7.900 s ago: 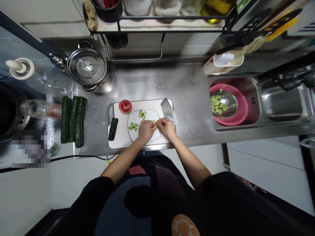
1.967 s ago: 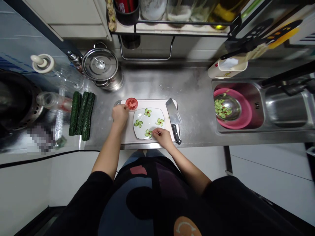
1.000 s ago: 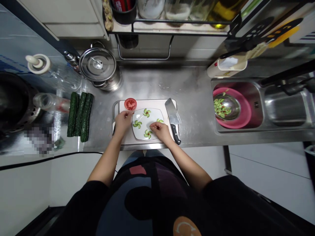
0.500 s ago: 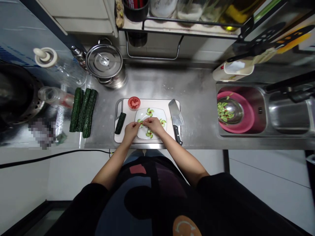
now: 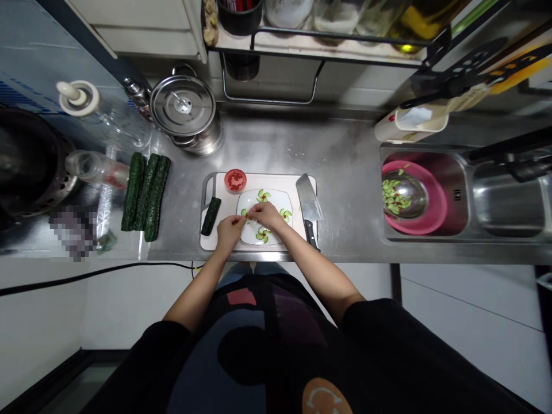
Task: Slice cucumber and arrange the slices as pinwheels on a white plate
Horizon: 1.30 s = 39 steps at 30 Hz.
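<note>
A white plate [image 5: 276, 201] lies on a white cutting board [image 5: 224, 190] and carries several pinwheels of cucumber slices [image 5: 263, 195]. My left hand [image 5: 230, 229] and my right hand [image 5: 268, 214] meet over the plate's left side, fingertips pinched at the left cucumber pinwheel [image 5: 245, 213]. What the fingertips grip is too small to make out. A tomato half [image 5: 235, 179] sits at the board's far left corner. A short cucumber piece [image 5: 211, 215] lies along the board's left edge. A cleaver [image 5: 309, 206] rests on the board's right side.
Three whole cucumbers [image 5: 145, 195] lie on the steel counter to the left, beside a bottle [image 5: 97, 169]. A lidded steel pot [image 5: 185, 112] stands at the back. The sink at right holds a pink basin [image 5: 433, 195] with a steel bowl of cucumber scraps [image 5: 394, 195].
Over the last second my left hand came from the board's left edge to the plate, and my right hand shifted left to join it at the left pinwheel.
</note>
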Each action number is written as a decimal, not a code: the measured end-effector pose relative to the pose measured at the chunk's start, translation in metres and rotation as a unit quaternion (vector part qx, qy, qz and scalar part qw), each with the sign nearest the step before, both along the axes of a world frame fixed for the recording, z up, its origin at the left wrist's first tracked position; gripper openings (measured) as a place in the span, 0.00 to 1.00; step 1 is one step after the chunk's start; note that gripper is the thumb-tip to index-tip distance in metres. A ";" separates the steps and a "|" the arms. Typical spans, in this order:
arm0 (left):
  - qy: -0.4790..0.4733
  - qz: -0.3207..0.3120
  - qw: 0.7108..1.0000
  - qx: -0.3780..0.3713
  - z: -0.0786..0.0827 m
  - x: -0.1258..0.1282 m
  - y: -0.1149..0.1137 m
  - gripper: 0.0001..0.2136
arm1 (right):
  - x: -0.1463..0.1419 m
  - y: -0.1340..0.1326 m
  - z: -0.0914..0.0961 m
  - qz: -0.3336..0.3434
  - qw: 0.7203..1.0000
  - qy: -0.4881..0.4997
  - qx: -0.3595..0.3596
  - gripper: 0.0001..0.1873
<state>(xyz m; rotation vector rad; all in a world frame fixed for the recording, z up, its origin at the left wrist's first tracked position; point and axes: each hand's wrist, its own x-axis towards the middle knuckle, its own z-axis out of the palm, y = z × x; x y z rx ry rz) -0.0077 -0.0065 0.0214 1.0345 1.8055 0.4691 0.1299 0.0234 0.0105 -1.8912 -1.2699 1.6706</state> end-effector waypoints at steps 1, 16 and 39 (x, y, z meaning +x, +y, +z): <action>0.019 -0.009 1.000 -0.004 0.001 0.001 0.001 0.06 | 0.000 0.001 0.003 0.008 1.000 -0.016 0.005 0.05; 0.119 -0.083 0.988 -0.048 0.008 0.002 0.015 0.09 | 0.000 0.001 0.006 0.054 0.993 -0.087 0.050 0.08; 0.133 -0.107 0.985 -0.039 0.012 -0.006 0.020 0.10 | -0.001 -0.001 0.005 0.060 0.994 -0.062 0.069 0.11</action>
